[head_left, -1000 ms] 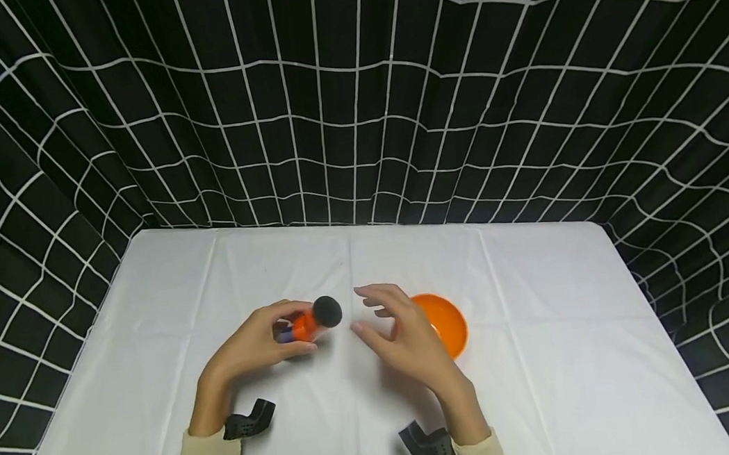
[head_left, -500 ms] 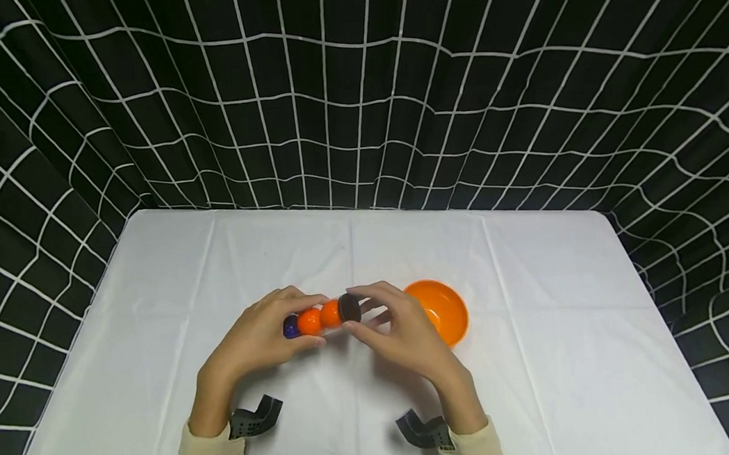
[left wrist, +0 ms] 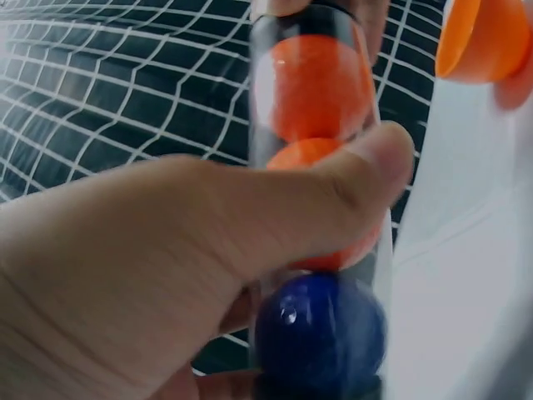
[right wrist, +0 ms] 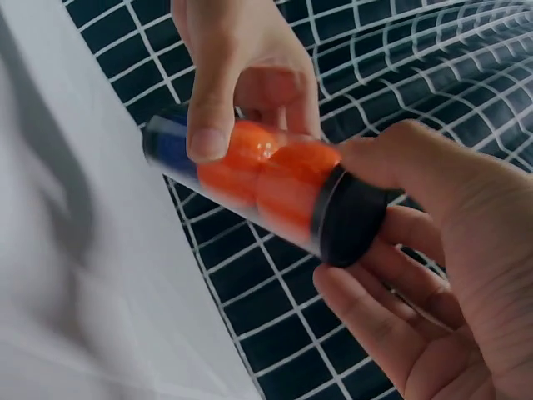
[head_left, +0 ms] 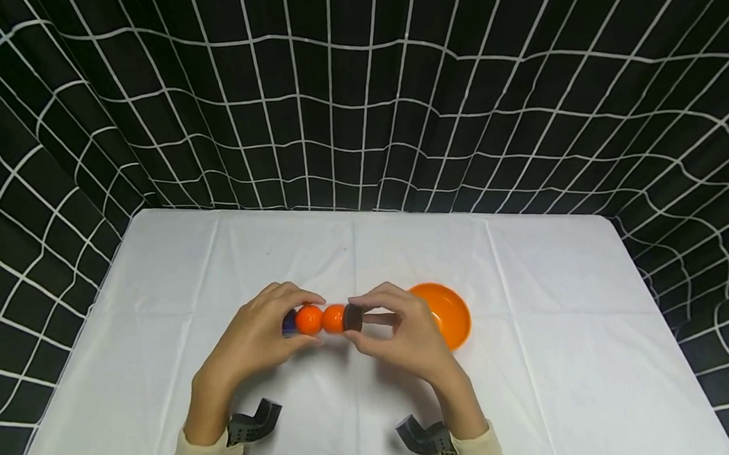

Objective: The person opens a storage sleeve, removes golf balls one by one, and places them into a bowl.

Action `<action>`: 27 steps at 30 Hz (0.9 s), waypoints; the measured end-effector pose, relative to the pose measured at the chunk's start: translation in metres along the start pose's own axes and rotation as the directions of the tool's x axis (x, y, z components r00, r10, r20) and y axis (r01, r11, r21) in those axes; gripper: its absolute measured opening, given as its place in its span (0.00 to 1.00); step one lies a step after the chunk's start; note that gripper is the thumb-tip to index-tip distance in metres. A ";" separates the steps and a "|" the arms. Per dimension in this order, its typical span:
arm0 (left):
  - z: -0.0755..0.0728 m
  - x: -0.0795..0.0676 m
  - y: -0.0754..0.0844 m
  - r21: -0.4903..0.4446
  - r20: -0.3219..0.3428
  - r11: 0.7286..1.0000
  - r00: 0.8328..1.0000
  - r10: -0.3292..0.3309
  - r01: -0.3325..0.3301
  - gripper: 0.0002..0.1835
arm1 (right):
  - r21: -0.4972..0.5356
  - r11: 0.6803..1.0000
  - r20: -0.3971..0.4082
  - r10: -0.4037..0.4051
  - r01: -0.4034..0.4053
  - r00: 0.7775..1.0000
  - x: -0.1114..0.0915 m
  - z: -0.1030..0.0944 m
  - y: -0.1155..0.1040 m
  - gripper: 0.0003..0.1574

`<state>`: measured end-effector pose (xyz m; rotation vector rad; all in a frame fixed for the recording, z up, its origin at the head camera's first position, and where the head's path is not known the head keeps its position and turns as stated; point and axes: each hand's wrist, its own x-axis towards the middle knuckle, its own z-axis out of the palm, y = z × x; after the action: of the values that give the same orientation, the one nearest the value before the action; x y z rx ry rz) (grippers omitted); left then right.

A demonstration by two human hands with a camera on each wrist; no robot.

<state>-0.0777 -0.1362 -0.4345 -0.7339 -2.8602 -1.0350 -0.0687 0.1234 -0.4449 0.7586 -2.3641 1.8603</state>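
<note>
A clear tube [right wrist: 250,175] with a black cap [right wrist: 354,218] holds two orange balls [head_left: 309,320] and a dark blue ball [left wrist: 321,325] in a row. My left hand [head_left: 255,335] grips the tube round its blue-ball end, the thumb lying across an orange ball in the left wrist view. At the other end, my right hand [head_left: 408,329] pinches the black cap between thumb and fingers. The tube lies nearly level between both hands, held above the table. An orange bowl [head_left: 448,313] stands just behind and right of my right hand, which hides part of it.
A white cloth covers the table [head_left: 531,294]. Black curtains with a white grid [head_left: 357,103] rise at the back and both sides. Each wrist carries a black mount [head_left: 254,422].
The tube has swung from pointing its cap up toward the camera to lying level. My right hand has come to the cap and now holds it.
</note>
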 end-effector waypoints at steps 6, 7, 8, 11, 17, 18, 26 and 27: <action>-0.002 -0.003 0.001 0.044 -0.033 0.998 0.998 0.052 -0.051 0.25 | 0.013 0.999 0.020 0.048 -0.048 0.999 0.000 0.001 -0.005 0.26; -0.003 -0.003 0.001 0.053 -0.037 0.997 0.997 0.063 -0.061 0.24 | 0.009 0.999 0.016 0.047 -0.047 0.999 0.000 0.001 -0.006 0.26; -0.003 -0.003 0.002 0.061 -0.042 0.996 0.997 0.070 -0.067 0.24 | 0.008 0.999 0.012 0.045 -0.045 0.999 0.000 0.002 -0.007 0.26; -0.006 -0.002 0.004 0.070 -0.058 0.995 0.995 0.076 -0.072 0.24 | 0.006 0.999 0.000 0.034 -0.034 0.999 0.001 0.003 -0.010 0.27; -0.007 0.000 0.004 0.024 -0.044 0.997 0.997 0.071 -0.070 0.24 | 0.012 0.999 -0.012 0.032 -0.032 0.999 0.001 0.001 -0.012 0.26; -0.007 0.001 0.003 0.017 -0.038 0.997 0.997 0.069 -0.069 0.24 | 0.017 0.999 -0.012 0.044 -0.043 0.999 0.001 0.001 -0.011 0.26; -0.005 0.001 0.002 0.046 -0.036 0.998 0.998 0.045 -0.043 0.25 | 0.006 0.993 -0.066 0.114 -0.114 0.991 0.002 0.007 -0.012 0.25; -0.005 0.001 0.003 0.053 -0.035 0.998 0.999 0.042 -0.040 0.26 | 0.000 0.993 -0.072 0.117 -0.117 0.991 0.003 0.008 -0.013 0.25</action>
<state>-0.0783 -0.1373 -0.4287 -0.7583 -2.8176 -0.9553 -0.0636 0.1128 -0.4346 0.5533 -2.4154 1.8903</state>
